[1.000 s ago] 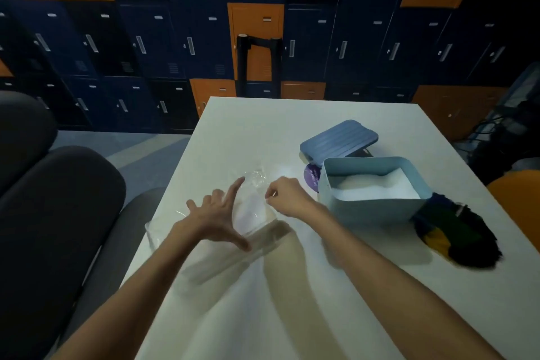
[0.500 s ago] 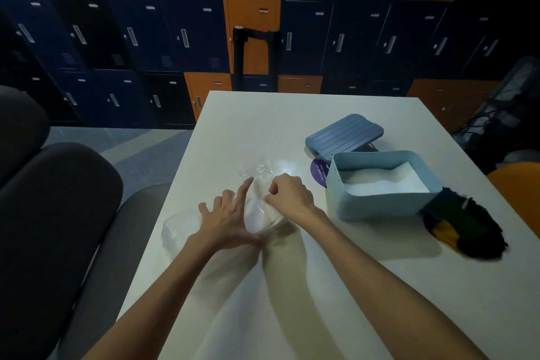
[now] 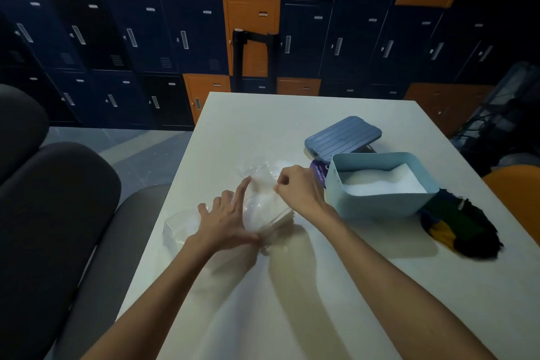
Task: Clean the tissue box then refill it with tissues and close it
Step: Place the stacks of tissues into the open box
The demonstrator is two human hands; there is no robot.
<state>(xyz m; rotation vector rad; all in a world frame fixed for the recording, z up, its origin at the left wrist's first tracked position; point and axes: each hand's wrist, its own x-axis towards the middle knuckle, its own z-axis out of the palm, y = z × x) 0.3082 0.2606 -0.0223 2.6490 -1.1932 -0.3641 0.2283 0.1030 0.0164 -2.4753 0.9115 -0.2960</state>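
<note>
A pale blue tissue box (image 3: 377,203) stands open on the white table (image 3: 306,286) with white tissues (image 3: 382,183) inside. Its ribbed darker blue lid (image 3: 343,137) lies just behind it. A clear plastic tissue pack (image 3: 263,210) lies left of the box, holding a stack of white tissues. My left hand (image 3: 226,218) presses flat on the pack with fingers spread. My right hand (image 3: 298,190) pinches the plastic wrapper at the pack's far end.
A purple label (image 3: 318,171) shows between the lid and the box. A dark cloth with yellow and green patches (image 3: 461,228) lies right of the box. Dark chairs (image 3: 58,213) stand at the left. Blue and orange lockers (image 3: 251,35) fill the back wall.
The left hand has slid right along the pack, closer to the right hand. The right hand keeps its pinch on the wrapper, and the plastic at the far end has bunched up.
</note>
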